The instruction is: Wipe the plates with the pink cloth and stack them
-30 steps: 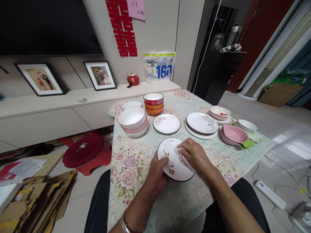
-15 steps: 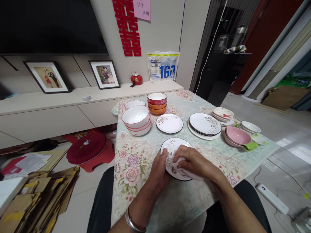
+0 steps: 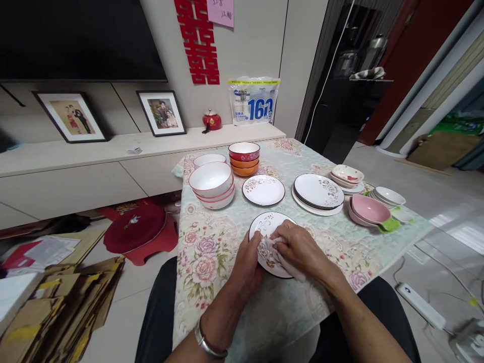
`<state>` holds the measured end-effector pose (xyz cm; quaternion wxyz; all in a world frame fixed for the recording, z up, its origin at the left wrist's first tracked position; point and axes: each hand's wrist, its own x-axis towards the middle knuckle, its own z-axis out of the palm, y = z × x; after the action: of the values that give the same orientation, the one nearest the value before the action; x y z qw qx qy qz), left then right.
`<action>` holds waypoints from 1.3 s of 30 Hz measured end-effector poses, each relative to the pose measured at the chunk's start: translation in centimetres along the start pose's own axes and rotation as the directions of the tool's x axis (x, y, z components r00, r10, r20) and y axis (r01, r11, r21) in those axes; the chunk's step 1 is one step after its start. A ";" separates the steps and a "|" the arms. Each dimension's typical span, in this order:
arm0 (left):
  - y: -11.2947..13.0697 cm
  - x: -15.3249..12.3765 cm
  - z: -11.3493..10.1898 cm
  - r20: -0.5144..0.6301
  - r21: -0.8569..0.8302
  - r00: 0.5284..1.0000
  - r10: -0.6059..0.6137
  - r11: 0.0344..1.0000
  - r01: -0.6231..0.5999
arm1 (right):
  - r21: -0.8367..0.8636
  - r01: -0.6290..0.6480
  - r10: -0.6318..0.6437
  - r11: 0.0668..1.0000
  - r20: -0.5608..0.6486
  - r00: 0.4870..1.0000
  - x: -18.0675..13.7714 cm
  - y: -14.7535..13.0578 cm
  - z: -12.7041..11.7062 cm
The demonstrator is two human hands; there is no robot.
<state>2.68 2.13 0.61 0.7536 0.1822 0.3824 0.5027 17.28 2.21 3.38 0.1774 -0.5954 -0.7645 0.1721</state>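
My left hand (image 3: 247, 262) grips the left rim of a white plate (image 3: 266, 222) with a dark edge and brown flower print, thumb on top. Bunched in my right hand (image 3: 298, 247) is a white cloth (image 3: 282, 262), pressed on the plate's face; part of it trails below the hand toward the table. Just beyond lies a similar plate (image 3: 263, 190). To its right rests a stack of dark-rimmed plates (image 3: 315, 190). Red-rimmed white bowls (image 3: 210, 181) are stacked on the left, near a stack of orange and red bowls (image 3: 244, 160).
Pink bowls (image 3: 370, 209) with a green handle, small white dishes (image 3: 389, 196) and patterned bowls (image 3: 347, 174) stand along the right of the floral tablecloth (image 3: 212, 247). Behind is a low cabinet (image 3: 159, 151). A red stool (image 3: 139, 227) and flattened cardboard (image 3: 64, 302) lie left; a power strip (image 3: 421, 305) right.
My right hand and the cloth have shifted slightly over the plate, with the hand turned a little. My left hand keeps its hold. The whole view has moved slightly.
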 end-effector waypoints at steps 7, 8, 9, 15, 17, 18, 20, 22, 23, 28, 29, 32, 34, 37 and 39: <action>0.0 0.1 0.2 -0.049 0.019 0.999 -0.007 1.000 0.008 | -0.194 -0.205 0.182 0.959 -0.129 0.975 0.4 1.0 -0.1; 0.0 0.0 0.2 -0.040 0.013 0.999 -0.006 1.000 0.007 | -0.157 -0.159 0.144 0.975 -0.104 0.984 0.3 0.6 0.1; 0.1 -0.1 0.2 -0.031 0.006 0.999 -0.006 1.000 0.007 | -0.105 -0.100 0.093 0.989 -0.074 0.993 0.1 0.1 0.3; 0.3 -0.3 0.3 -0.012 -0.008 1.000 -0.019 1.000 0.019 | 0.022 0.015 -0.014 1.000 -0.029 0.999 0.1 0.3 0.9; 0.2 -0.3 0.4 -0.032 0.023 0.999 -0.014 1.000 0.015 | -0.071 -0.102 0.095 0.992 -0.097 0.991 0.5 1.3 0.8; 0.2 -0.3 0.5 -0.040 0.040 0.999 -0.009 0.999 0.011 | -0.127 -0.163 0.144 0.978 -0.144 0.979 0.8 1.7 0.7; 0.2 -0.3 0.6 -0.046 0.065 0.999 0.005 0.998 -0.002 | -0.218 -0.253 0.201 0.943 -0.234 0.951 1.2 2.2 0.7; 0.1 -0.2 0.6 -0.052 0.079 0.999 0.016 0.997 -0.012 | -0.271 -0.294 0.213 0.917 -0.291 0.933 1.8 2.2 0.8; 0.0 -0.2 0.7 -0.056 0.084 0.998 0.019 0.996 -0.015 | -0.283 -0.304 0.216 0.909 -0.303 0.928 2.2 2.0 0.9; -0.1 0.1 0.5 -0.051 0.096 0.998 0.033 0.995 -0.028 | -0.249 -0.213 0.146 0.945 -0.262 0.954 4.2 0.1 1.6; -0.1 0.1 0.4 -0.042 0.092 0.999 0.031 0.995 -0.027 | -0.226 -0.164 0.108 0.960 -0.242 0.964 4.6 -0.4 1.8; -0.1 0.2 0.3 0.002 0.072 0.999 0.035 0.997 -0.035 | -0.098 0.059 -0.074 0.993 -0.151 0.986 5.2 -2.1 2.2; -0.1 0.3 0.2 0.015 0.062 0.999 0.050 0.997 -0.051 | 0.020 0.246 -0.244 0.969 -0.076 0.967 5.1 -2.9 2.3; -0.1 0.2 0.2 0.018 0.070 0.999 0.048 0.996 -0.049 | 0.135 0.385 -0.384 0.913 -0.034 0.923 5.1 -3.0 2.5; -0.1 0.2 0.2 0.025 0.083 0.999 0.034 0.996 -0.036 | 0.145 0.352 -0.344 0.925 -0.076 0.936 5.2 -2.3 2.5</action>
<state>2.91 2.29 0.61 0.7408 0.2260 0.3909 0.4973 12.95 6.58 2.64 0.2697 -0.4385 -0.8377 0.1826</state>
